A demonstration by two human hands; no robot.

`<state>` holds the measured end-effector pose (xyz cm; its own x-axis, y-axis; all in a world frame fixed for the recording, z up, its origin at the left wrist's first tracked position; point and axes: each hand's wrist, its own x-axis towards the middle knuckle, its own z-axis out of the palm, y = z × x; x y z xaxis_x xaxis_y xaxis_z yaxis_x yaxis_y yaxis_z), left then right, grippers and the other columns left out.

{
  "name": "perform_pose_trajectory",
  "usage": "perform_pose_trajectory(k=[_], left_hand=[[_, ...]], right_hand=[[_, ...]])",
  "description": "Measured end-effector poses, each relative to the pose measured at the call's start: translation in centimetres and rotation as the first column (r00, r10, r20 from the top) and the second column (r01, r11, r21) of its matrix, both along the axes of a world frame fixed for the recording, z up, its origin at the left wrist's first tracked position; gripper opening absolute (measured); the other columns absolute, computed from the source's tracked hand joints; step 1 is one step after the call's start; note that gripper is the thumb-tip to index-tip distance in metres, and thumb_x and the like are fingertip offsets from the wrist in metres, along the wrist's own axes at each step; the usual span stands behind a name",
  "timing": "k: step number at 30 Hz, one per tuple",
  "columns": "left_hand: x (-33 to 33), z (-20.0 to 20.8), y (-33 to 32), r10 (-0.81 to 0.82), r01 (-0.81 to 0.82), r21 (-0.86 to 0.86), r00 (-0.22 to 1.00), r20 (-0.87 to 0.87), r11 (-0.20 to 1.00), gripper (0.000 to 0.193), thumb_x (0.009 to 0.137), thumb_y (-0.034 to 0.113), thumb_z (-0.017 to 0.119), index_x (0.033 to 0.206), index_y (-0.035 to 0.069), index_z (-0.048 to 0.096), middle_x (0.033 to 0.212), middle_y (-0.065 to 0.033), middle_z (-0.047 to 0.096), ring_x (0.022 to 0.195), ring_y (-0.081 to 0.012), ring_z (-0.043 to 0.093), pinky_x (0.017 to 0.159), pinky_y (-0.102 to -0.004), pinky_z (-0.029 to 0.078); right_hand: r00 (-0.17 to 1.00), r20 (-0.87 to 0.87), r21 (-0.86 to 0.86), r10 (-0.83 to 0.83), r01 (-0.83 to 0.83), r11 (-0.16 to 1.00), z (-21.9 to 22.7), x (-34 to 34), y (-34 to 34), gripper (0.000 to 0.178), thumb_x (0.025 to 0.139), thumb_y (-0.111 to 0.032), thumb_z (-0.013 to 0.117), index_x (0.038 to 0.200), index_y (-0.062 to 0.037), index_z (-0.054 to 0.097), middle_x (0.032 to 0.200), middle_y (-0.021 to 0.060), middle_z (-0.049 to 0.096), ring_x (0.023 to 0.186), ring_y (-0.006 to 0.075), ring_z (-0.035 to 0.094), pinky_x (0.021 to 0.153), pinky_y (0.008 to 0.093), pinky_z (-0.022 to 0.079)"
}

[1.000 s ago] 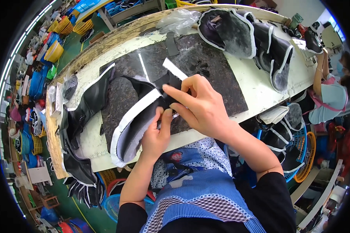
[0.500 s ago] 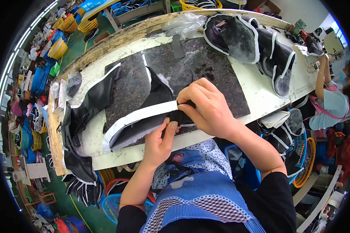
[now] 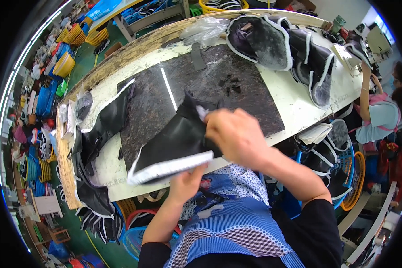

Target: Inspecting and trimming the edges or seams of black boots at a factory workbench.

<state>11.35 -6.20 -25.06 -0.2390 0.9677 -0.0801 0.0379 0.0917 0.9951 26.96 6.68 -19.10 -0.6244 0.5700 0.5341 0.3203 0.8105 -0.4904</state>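
A black boot upper [image 3: 169, 138] with a white band along its lower edge is tilted over the front of the work board. Pale fluffy lining shows at its top opening. My left hand [image 3: 186, 184] grips the banded edge from below, and its fingertips are hidden behind it. At the right end of the upper, the curled fingers of my right hand [image 3: 236, 136] hold it; this hand is blurred by motion. Beneath the upper lies a dark, worn mat [image 3: 143, 102].
More black uppers [image 3: 107, 127] lie on the board's left side, some hanging over its edge. Fleece-lined uppers [image 3: 265, 44] are piled at the far right. A grey strip [image 3: 197, 57] and black scraps [image 3: 231, 85] rest on the mat. Blue baskets [image 3: 346, 167] stand below; a person works at the right.
The upper has been turned over, so its smooth black outside faces up instead of the inside of its banded edge. My right hand has shifted slightly right and down; my left is lower.
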Motion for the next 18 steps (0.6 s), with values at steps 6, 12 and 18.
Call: perform_pose_trajectory(k=[6, 12, 18], left_hand=[[-3.5, -3.9, -2.7, -0.074, 0.320, 0.237, 0.722, -0.688, 0.917, 0.042, 0.092, 0.013, 0.055, 0.131, 0.001, 0.046, 0.126, -0.0153, 0.053, 0.119, -0.0282, 0.049, 0.102, -0.0407, 0.039], [-4.8, -4.6, -2.6, -0.044, 0.054, 0.140, 0.996, -0.075, 0.989, 0.030, 0.088, 0.013, 0.062, 0.115, 0.000, 0.058, 0.118, -0.0155, 0.057, 0.103, -0.0260, 0.056, 0.091, -0.0393, 0.044], [-3.8, -2.6, -1.1, -0.054, 0.054, -0.006, 0.997, 0.053, 0.999, 0.029, 0.089, 0.013, 0.060, 0.115, 0.000, 0.058, 0.119, -0.0155, 0.057, 0.104, -0.0249, 0.056, 0.090, -0.0381, 0.045]], right_hand=[[0.971, -0.238, -0.250, -0.034, -0.027, 0.968, -0.3, 1.3, 3.5, 0.020, 0.081, -0.008, 0.068, 0.095, -0.0042, 0.053, 0.105, 0.0100, 0.063, 0.098, 0.0243, 0.059, 0.086, 0.0343, 0.044], [0.953, -0.293, -0.490, 0.073, -0.215, 0.845, -0.7, -0.8, 2.1, 0.046, 0.074, -0.023, 0.081, 0.106, -0.0021, 0.056, 0.105, 0.0094, 0.055, 0.104, 0.0214, 0.052, 0.093, 0.0333, 0.039], [0.941, -0.329, -0.306, 0.082, -0.188, 0.933, 0.0, -1.7, 2.9, 0.041, 0.071, -0.015, 0.080, 0.102, -0.0019, 0.057, 0.101, 0.0103, 0.055, 0.100, 0.0249, 0.052, 0.091, 0.0341, 0.041]])
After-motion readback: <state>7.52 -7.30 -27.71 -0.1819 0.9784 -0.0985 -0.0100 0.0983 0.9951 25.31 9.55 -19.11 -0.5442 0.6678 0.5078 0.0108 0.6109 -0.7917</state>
